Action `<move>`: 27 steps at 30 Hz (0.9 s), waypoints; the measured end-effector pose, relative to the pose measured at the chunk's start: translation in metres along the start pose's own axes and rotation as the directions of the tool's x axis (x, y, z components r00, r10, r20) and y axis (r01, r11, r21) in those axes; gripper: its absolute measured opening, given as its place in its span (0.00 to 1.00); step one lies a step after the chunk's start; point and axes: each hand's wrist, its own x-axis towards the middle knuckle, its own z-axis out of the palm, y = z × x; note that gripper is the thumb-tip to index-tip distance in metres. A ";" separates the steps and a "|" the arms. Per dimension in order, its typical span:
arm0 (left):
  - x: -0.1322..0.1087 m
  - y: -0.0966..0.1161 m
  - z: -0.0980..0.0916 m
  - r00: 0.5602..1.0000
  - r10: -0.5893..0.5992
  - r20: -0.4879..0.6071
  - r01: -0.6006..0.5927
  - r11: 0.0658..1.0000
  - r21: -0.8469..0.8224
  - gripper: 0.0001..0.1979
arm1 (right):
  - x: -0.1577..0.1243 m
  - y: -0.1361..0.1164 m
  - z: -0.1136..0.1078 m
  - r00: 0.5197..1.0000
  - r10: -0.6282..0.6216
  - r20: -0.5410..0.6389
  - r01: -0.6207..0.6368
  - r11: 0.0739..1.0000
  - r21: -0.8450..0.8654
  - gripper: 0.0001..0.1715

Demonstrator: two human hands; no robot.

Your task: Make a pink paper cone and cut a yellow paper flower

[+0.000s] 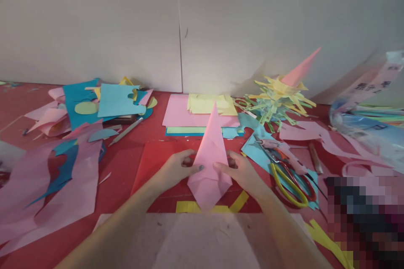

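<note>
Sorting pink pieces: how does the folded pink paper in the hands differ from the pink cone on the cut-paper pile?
The folded pink paper is held between left hand and right hand; the pink cone stands untouched, tilted right. The paper is paler, the cone salmon. Both are pointed.

Right of the pointed pink folded paper [211, 155], a pixelated block [366, 222] masks whatever lies there; contents indeterminable. Farther right of it, the clear plastic bag of coloured sheets [369, 130] is cut by the frame edge, print unreadable. Behind it, blue and green sheets [184, 130] lie mostly covered by a flat pink sheet [176, 113].
</note>
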 end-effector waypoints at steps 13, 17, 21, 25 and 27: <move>-0.003 0.001 -0.001 0.999 -0.021 0.040 0.020 1.000 0.009 0.13 | -0.002 -0.001 0.001 0.997 0.037 0.074 -0.038 0.999 0.023 0.24; -0.001 0.000 -0.001 0.998 -0.047 0.029 0.046 0.999 0.014 0.13 | -0.001 0.001 -0.004 0.995 0.046 0.092 -0.051 0.997 0.049 0.25; -0.001 0.000 -0.002 0.998 -0.064 0.010 0.064 0.997 0.031 0.14 | -0.001 0.002 -0.009 0.991 0.078 0.107 -0.086 0.993 0.077 0.26; -0.001 0.001 -0.003 0.998 -0.060 0.017 0.060 0.998 -0.001 0.13 | -0.003 0.000 -0.011 0.986 0.075 0.150 -0.092 0.990 0.109 0.26; -0.001 0.001 -0.004 0.998 -0.062 0.031 0.063 0.998 -0.030 0.14 | -0.003 -0.001 -0.010 0.987 0.053 0.150 -0.070 0.992 0.109 0.24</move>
